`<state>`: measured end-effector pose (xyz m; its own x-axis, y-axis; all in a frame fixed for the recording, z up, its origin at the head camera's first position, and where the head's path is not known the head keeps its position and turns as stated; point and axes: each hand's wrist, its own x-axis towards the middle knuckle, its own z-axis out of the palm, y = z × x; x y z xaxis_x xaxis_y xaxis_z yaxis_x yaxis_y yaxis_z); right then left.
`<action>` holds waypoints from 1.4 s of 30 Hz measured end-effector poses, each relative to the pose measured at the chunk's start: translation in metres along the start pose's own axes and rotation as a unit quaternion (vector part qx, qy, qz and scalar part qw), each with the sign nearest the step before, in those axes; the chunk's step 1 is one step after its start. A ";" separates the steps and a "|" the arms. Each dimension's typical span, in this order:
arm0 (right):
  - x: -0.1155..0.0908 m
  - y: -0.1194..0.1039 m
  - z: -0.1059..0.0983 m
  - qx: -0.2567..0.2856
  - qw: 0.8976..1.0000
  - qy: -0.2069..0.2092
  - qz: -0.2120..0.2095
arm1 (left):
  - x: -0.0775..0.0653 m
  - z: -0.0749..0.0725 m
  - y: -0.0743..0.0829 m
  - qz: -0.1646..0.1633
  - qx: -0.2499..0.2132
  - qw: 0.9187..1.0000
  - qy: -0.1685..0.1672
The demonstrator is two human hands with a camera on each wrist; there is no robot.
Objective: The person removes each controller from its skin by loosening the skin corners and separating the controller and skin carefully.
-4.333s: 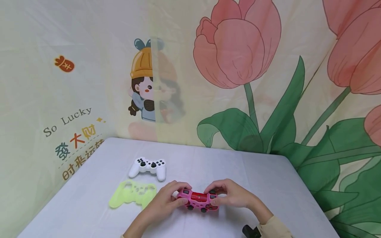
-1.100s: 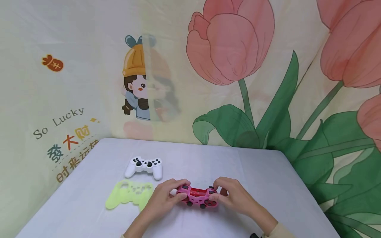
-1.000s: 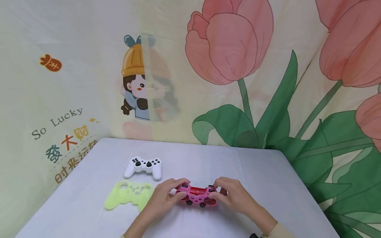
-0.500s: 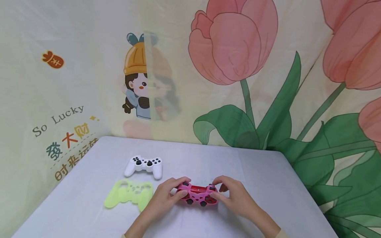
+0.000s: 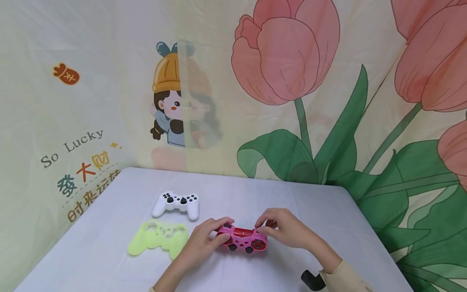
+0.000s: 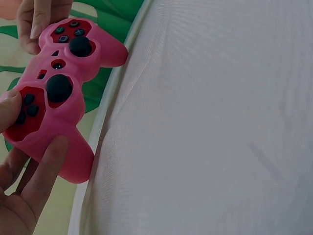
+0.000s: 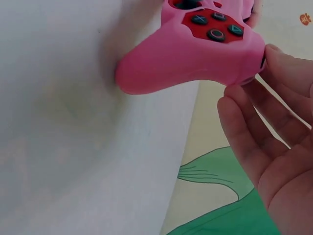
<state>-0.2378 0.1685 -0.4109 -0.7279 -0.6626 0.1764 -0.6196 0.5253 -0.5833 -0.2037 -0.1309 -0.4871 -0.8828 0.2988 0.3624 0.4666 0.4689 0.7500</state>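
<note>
i see the left hand (image 5: 202, 240) grip the pink controller (image 5: 241, 243) between the hands; the right hand (image 5: 286, 229), i think, pinches its corner. beside the left hand lies a green cover (image 5: 155, 241), beyond it a white controller (image 5: 178, 205).

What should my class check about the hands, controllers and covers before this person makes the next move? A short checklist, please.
1. Left hand grips one end of the red controller: ok.
2. Right hand touches the controller's other upper corner: ok, fingertips at its edge.
3. Pink cover wraps both handles: ok, as the left wrist view shows.
4. Buttons and sticks show through the pink cover's openings: ok.
5. Pink cover seated right across the underside: cannot tell, the underside is hidden.
6. Green cover fitted on the white controller: not ok, the cover lies separately on the table.
</note>
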 end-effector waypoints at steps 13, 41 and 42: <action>0.008 0.001 -0.011 0.012 0.999 -0.026 0.014 | 0.001 0.000 0.001 -0.013 -0.010 1.000 -0.006; 0.015 -0.009 -0.019 -0.048 0.995 -0.081 -0.031 | -0.001 0.000 0.001 -0.023 -0.004 1.000 -0.013; 0.017 -0.011 -0.020 -0.057 0.994 -0.086 -0.041 | -0.001 0.000 0.001 -0.026 -0.005 1.000 -0.013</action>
<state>-0.2493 0.1624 -0.3857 -0.6193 -0.7815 0.0757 -0.7104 0.5166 -0.4779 -0.2029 -0.1312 -0.4867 -0.9039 0.2966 0.3081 0.4195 0.4754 0.7733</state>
